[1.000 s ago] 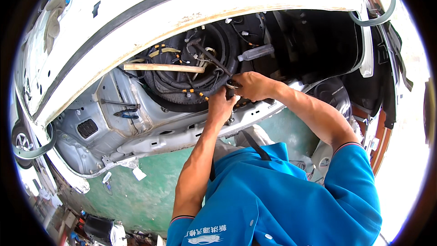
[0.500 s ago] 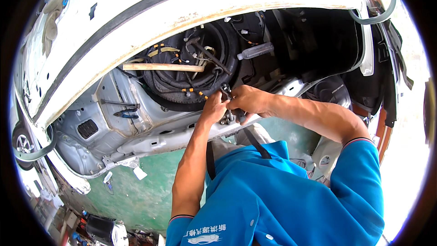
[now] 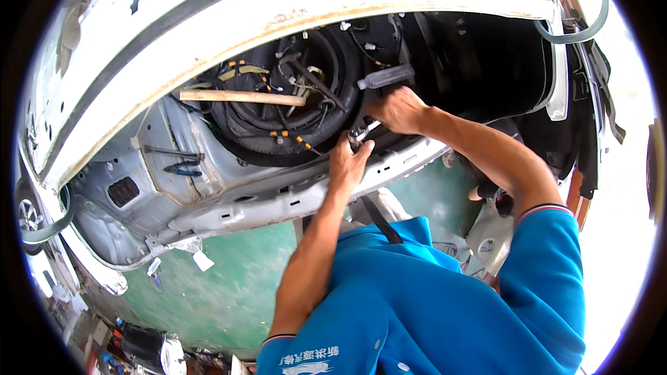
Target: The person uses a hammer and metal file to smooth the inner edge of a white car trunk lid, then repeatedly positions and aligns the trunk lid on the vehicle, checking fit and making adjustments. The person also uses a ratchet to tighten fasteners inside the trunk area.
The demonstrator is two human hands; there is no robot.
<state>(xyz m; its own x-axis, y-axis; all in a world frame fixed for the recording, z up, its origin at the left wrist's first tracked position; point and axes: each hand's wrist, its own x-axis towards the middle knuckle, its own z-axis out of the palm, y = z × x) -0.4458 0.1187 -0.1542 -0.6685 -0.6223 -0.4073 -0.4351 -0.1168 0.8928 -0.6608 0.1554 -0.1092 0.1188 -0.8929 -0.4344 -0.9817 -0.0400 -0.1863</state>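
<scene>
A ratchet wrench (image 3: pixel 356 136) lies between my hands over the rear edge of a white car's open boot. My left hand (image 3: pixel 347 163) is closed round its head end, with the thumb along it. On the handle side, my right hand (image 3: pixel 401 110) is closed and reaches further into the boot; its fingers are partly hidden. Just beyond my left hand sits a black tyre (image 3: pixel 250 147) in the boot floor. Wires, a wooden stick (image 3: pixel 240 97) and a dark hammer-like tool (image 3: pixel 316 82) lie on and in it.
A clear plastic bottle (image 3: pixel 386 77) lies beyond my right hand. Blue-handled pliers (image 3: pixel 183 168) and a metal bar (image 3: pixel 174 153) rest on the bare metal at left. The raised white lid (image 3: pixel 299 7) arches overhead. The boot sill (image 3: pixel 278 207) runs before me above a green floor (image 3: pixel 229 285).
My right hand has moved from the sill, away from me and further into the boot. My left hand has shifted slightly right, and the ratchet wrench now points away to the right.
</scene>
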